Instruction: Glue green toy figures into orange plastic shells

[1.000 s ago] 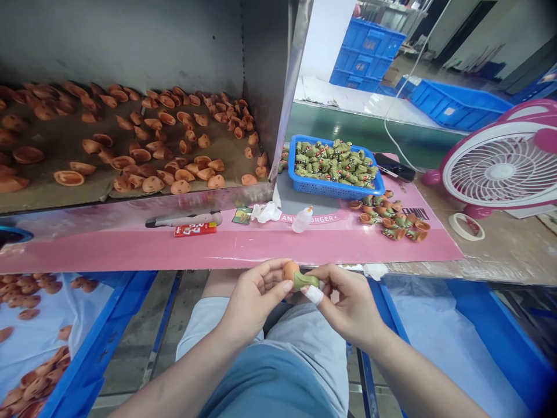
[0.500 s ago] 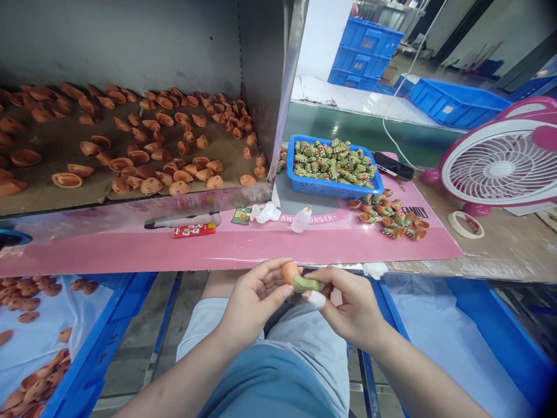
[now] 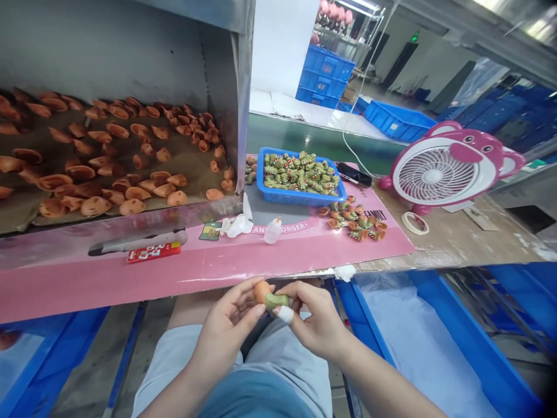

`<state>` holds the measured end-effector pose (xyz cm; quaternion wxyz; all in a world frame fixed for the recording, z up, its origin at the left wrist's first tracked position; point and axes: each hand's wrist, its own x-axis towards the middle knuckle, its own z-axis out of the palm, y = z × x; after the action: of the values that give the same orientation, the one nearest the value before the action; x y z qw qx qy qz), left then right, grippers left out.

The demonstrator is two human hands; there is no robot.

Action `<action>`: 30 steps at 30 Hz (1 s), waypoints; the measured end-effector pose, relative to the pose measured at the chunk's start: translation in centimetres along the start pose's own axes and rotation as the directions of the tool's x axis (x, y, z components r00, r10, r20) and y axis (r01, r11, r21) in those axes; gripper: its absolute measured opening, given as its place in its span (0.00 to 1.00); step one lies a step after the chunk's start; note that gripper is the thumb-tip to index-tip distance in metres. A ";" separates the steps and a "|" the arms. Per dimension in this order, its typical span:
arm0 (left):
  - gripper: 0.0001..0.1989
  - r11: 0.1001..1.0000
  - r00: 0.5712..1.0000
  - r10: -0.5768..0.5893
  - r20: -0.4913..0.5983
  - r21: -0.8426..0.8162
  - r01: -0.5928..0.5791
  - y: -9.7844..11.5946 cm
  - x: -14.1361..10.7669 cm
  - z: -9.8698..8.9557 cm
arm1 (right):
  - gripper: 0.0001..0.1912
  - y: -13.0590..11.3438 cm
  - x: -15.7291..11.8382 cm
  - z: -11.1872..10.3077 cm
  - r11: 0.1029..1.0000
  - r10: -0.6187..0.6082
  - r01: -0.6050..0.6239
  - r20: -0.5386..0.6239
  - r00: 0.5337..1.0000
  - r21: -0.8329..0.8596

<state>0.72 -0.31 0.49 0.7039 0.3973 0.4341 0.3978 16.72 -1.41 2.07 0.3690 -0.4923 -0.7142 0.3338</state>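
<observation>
I'm seeing both hands close together, low in the middle, just in front of the surface (image 3: 491,241) and over the person's lap. They're both pinching one small orange-and-green pc (image 3: 277,301). The L hand (image 3: 230,325) is gripping its round orange end btwn finger and thumb. The R hand (image 3: 315,316) is gripping the green end, w/ a white wrap (image 3: 285,314) showing on its thumb. The fingers are hiding a bit of the join, so I can't tell if the two parts are stuck or just touching.

Past the hands, a pink mat (image 3: 209,278) is lying on the surface. A small clear bottle (image 3: 273,231) is standing on it, w/ crumpled white paper (image 3: 237,225) just to its left. A red box (image 3: 154,252) is lying farther left. Behind the bottle, a blue basket (image 3: 300,198) is holding lots of green pcs (image 3: 300,171). To its right and nearer, a bunch of green-and-orange pcs (image 3: 357,220) is sitting on the mat. A roll of tape (image 3: 409,229) is lying near a pink-and-white fan (image 3: 430,174). On the left, lots of orange cups (image 3: 96,206) are lying in a big grey box (image 3: 220,75).
</observation>
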 end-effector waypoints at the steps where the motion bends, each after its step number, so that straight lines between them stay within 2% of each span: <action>1: 0.19 1.000 1.000 -0.008 0.002 -0.002 0.008 -0.2 0.1 0.1 | 0.06 0.2 -0.1 0.1 1.000 0.005 -0.005 -0.006 1.000 0.003; 8: 0.19 0.999 1.000 0.019 -0.010 -0.043 -0.019 -0.5 0.4 0.4 | 0.09 0.8 -0.2 0.1 0.994 0.062 -0.057 -0.057 0.996 0.091; 13: 0.19 0.999 0.999 0.018 -0.047 -0.034 -0.020 -0.2 0.2 0.4 | 0.11 0.9 -0.1 0.0 0.969 0.108 -0.104 -0.004 0.994 0.224; 16: 0.18 0.999 0.999 0.033 -0.033 -0.015 -0.033 -0.1 0.1 0.3 | 0.09 0.8 -0.2 0.2 0.937 0.165 -0.156 -0.001 0.986 0.312; 19: 0.17 0.995 0.996 0.085 -0.011 0.055 -0.085 -0.2 -0.1 0.2 | 0.09 0.7 -0.1 0.4 0.874 0.248 -0.219 -0.010 0.969 0.435; 21: 0.16 0.967 0.983 0.178 -0.036 0.190 -0.168 -0.3 -0.1 0.0 | 0.11 0.8 0.0 0.5 0.829 0.303 -0.260 -0.007 0.953 0.495; 23: 0.15 0.883 0.948 0.316 -0.047 0.379 -0.275 -0.4 -0.1 -0.2 | 0.12 1.1 0.1 0.6 0.788 0.343 -0.283 -0.007 0.939 0.547; 26: 0.15 0.655 0.858 0.512 0.047 0.625 -0.425 -0.7 0.1 -0.8 | 0.12 1.6 0.1 0.8 0.722 0.374 -0.296 0.007 0.927 0.626; 28: 0.16 0.490 0.797 0.585 0.150 0.719 -0.494 -0.9 0.2 -1.3 | 0.12 1.8 0.1 0.9 0.695 0.379 -0.310 0.036 0.925 0.649; 30: 0.16 0.354 0.757 0.606 0.243 0.771 -0.530 -1.2 0.3 -1.7 | 0.13 1.9 0.2 1.0 0.689 0.376 -0.325 0.064 0.924 0.648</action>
<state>-0.53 -0.07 -1.20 0.2432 0.7774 0.4283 0.3912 16.66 -0.83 0.01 0.4713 -0.4733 -0.4332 0.6051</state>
